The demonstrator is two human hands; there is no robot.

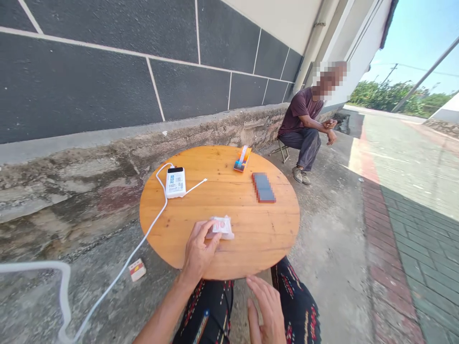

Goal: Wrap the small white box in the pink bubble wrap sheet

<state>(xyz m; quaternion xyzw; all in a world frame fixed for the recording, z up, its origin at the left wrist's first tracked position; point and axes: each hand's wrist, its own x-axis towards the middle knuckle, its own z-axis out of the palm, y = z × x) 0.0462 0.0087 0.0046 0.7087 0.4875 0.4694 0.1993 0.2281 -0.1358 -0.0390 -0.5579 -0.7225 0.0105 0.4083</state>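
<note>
My left hand (200,247) grips the left end of a small package (225,234) in clear or whitish wrapping, with fingers and thumb around it. On top of the package is a white label (220,224) with reddish print, too small to read. It rests on the round wooden table (215,258), near my side. My right hand (266,306) is apart from the package, at the table's near edge above my lap. Its fingers are stretched out and nothing is in them.
On the table are a white power bank (175,184) with a white cable (143,239), an orange tape dispenser (244,156) and a red-edged phone (264,187). A small box (136,270) lies on the ground. A person (304,119) sits on a stool by the wall.
</note>
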